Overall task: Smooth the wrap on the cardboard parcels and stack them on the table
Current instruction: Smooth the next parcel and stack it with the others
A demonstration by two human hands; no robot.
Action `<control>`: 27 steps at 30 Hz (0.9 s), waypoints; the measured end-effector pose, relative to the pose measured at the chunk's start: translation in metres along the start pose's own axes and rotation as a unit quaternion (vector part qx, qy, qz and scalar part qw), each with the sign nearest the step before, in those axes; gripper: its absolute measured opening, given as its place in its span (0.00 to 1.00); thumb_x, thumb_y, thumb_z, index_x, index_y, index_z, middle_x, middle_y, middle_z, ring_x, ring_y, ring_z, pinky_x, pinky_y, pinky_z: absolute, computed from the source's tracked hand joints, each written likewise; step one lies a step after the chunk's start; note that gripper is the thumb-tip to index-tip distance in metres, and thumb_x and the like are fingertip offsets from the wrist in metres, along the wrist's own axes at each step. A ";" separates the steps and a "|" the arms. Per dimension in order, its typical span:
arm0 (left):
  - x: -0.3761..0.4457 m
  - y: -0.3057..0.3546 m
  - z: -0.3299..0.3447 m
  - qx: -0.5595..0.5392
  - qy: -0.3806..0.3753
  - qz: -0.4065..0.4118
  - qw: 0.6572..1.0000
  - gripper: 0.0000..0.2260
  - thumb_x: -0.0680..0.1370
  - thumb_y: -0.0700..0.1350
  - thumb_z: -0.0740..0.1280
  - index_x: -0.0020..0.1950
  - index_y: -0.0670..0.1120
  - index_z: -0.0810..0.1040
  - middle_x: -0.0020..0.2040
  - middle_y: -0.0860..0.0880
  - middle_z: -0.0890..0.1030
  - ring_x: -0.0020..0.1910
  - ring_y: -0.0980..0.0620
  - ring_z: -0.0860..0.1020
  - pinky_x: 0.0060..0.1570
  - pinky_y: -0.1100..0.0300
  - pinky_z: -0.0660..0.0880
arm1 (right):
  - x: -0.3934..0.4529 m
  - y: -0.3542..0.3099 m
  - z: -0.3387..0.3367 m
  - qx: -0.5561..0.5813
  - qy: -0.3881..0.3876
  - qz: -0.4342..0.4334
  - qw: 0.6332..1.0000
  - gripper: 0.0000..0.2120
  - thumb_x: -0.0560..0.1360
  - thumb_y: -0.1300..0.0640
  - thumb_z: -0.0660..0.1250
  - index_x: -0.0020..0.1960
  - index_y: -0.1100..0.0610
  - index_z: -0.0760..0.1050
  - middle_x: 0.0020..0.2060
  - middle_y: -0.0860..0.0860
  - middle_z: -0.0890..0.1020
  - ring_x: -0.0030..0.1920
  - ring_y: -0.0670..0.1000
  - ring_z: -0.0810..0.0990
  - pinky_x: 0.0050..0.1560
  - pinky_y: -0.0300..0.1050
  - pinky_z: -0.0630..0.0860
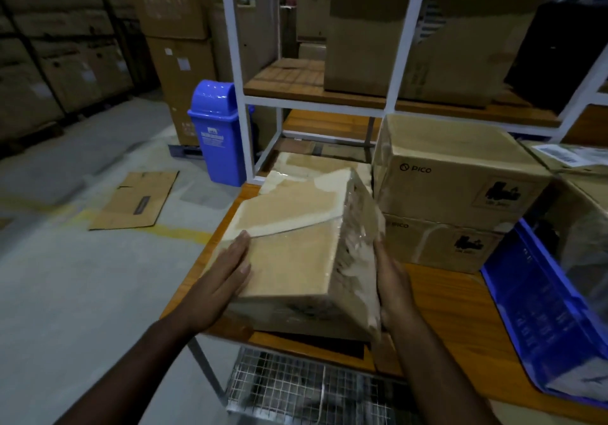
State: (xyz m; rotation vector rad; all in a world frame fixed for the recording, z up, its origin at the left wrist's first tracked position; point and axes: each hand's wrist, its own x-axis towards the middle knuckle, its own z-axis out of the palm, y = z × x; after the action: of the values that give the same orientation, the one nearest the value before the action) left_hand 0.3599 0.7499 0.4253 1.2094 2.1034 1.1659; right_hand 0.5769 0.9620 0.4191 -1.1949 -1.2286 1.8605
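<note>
The parcel (296, 250) sat tilted between your hands, its near lower edge on the desk (460, 312) and its far end raised. Clear wrap covered it, lying flat on the top face with a slanting film edge across it, and bunched into wrinkles on the right side face. Your left hand (227, 280) lay flat on the top face near the left edge, fingers straight, pressing the film and gripping nothing. Your right hand (391, 283) was laid against the wrinkled side face with fingers extended; whether the thumb hooked round an edge could not be told.

The box looked stiff enough to take pressure on its faces, and moderately light, judging by how two flat palms propped it. The film looked slick, so a palms-only hold could slip; taking it with palms on opposite side faces, low down, fingers under the bottom edge, seemed safest. The loose wrinkles on the right face seemed to be where smoothing was wanted.

Just beyond your right hand stood two stacked PICO boxes (460, 174), a likely place for stacking. Right of that hand a blue crate (539, 319) leaned. Beyond your left hand, on the floor, stood a blue bin (217, 128) and lay a flattened carton (135, 201).
</note>
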 end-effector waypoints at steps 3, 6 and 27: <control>-0.001 0.045 0.006 -0.122 0.014 -0.037 0.992 0.31 0.82 0.69 0.51 0.82 0.58 0.59 0.81 0.59 0.59 0.79 0.59 0.60 0.77 0.57 0.61 | -0.024 0.001 0.024 -0.049 0.035 -0.177 0.982 0.33 0.73 0.30 0.69 0.50 0.61 0.85 0.43 0.67 0.84 0.44 0.69 0.83 0.38 0.51 0.79; -0.012 0.081 -0.003 -0.291 -0.002 -0.024 0.956 0.26 0.78 0.75 0.53 0.71 0.69 0.73 0.72 0.62 0.76 0.72 0.62 0.73 0.67 0.59 0.74 | -0.041 0.007 0.037 -0.056 -0.017 -0.274 0.960 0.26 0.70 0.25 0.69 0.55 0.42 0.85 0.43 0.56 0.88 0.42 0.60 0.87 0.37 0.48 0.81; 0.066 0.055 -0.026 -0.027 0.026 0.006 0.999 0.20 0.86 0.46 0.59 0.71 0.69 0.64 0.75 0.59 0.70 0.73 0.61 0.71 0.66 0.54 0.77 | 0.027 -0.044 0.120 -0.550 -0.118 -0.279 0.778 0.28 0.86 0.45 0.56 0.84 0.49 0.56 0.84 0.49 0.55 0.84 0.54 0.52 0.82 0.61 0.52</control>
State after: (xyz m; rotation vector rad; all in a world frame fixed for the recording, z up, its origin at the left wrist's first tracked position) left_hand 0.3339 0.8091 0.4870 1.1796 2.0901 1.2641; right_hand 0.4565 0.9569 0.4702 -0.8841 -2.6399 0.7572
